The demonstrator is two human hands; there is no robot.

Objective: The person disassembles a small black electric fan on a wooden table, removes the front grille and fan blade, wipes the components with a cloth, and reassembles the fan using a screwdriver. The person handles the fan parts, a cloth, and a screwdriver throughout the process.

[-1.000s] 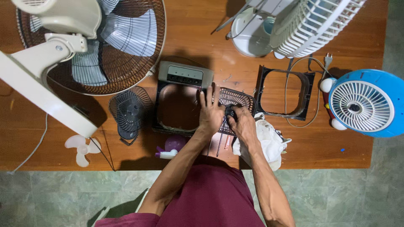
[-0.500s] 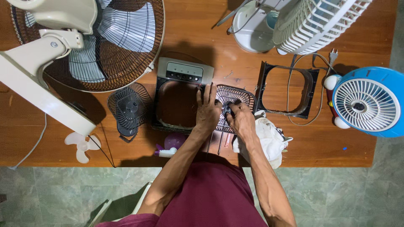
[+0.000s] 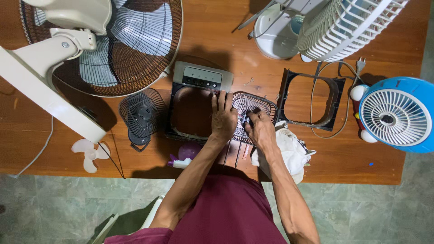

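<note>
Dark wire grille (image 3: 253, 113) lies flat near the front edge of the wooden bench (image 3: 217, 45), about midway along it. Right hand (image 3: 260, 129) is curled over the grille's centre hub, fingers closed on it. Left hand (image 3: 224, 117) lies open, fingers straight, pressing the grille's left rim beside the grey fan housing (image 3: 199, 90). White cloth (image 3: 289, 151) sits at the front edge by the right wrist. Empty black frame (image 3: 312, 101) is just right of the grille. Blue fan (image 3: 398, 115) occupies the right end, large pedestal fan (image 3: 104, 45) the back left corner. Bench top is reddish-brown, scuffed; floor is greenish stone tile.
</note>
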